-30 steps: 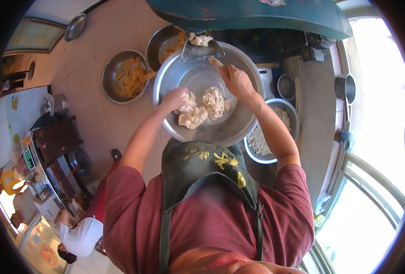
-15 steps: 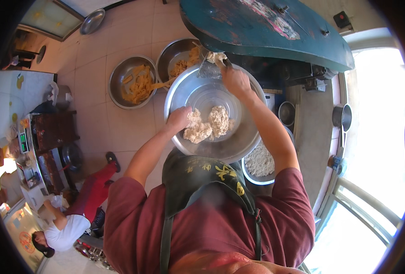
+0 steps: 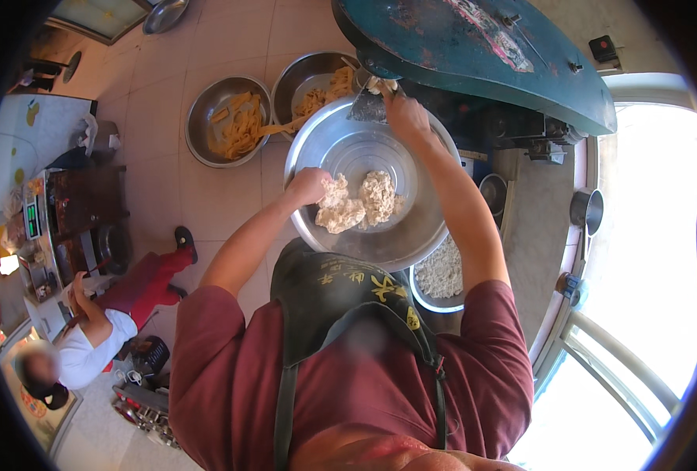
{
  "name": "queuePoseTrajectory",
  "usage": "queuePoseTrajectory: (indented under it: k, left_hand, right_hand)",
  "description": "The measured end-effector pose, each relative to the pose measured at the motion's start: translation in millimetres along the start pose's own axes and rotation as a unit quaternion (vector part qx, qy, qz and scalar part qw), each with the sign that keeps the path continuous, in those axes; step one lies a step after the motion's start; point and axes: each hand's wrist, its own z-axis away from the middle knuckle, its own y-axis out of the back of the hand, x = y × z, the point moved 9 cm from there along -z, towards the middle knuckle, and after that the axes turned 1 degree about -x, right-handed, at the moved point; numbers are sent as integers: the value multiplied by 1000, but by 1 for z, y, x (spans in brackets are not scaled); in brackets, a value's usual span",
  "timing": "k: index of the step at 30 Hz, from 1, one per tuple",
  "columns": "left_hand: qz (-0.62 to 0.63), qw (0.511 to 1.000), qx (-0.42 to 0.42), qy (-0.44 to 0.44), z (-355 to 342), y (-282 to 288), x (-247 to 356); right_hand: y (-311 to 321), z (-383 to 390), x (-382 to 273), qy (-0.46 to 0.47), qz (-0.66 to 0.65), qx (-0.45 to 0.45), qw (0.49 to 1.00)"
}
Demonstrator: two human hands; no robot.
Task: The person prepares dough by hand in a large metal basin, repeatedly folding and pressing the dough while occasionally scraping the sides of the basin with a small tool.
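A wide metal bowl (image 3: 425, 204) is in front of me, under the green machine. Two rough clumps of pale dough (image 3: 377, 196) lie in it. My left hand (image 3: 309, 187) is closed at the bowl's left side, its fingers against the left clump and apparently gripping it; the fingertips are hidden. At the bowl's far edge, my right hand (image 3: 408, 119) is closed round the handle of a flat metal scraper (image 3: 369, 107). More dough (image 3: 381, 85) shows beside the scraper, just under the machine's rounded end.
The green machine (image 3: 474, 55) overhangs the bowl's far side. Two basins (image 3: 190, 129) (image 3: 279, 82) of yellowish strips stand on the floor at far left. A bowl of pale crumbly flour (image 3: 440, 271) is near my right side. Another person (image 3: 101, 345) is at left by a counter.
The view has shifted slightly. The scraper's blade has tilted and looks darker. My left hand stays by the dough. The other person at left has turned and brought their hands together.
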Motion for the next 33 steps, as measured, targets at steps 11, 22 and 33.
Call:
queuePoseTrajectory:
  k: [11,22,33]
  left_hand:
    - [67,994,11,-84,25,41,47]
    - [445,895,-9,35,4,5,20]
    - [427,904,-16,30,25,-1,-22]
  right_hand:
    - [-19,-14,7,-31,61,-7,998]
    - [-10,-11,-19,40,0,62,997]
    - [-30,-2,-24,63,37,21,997]
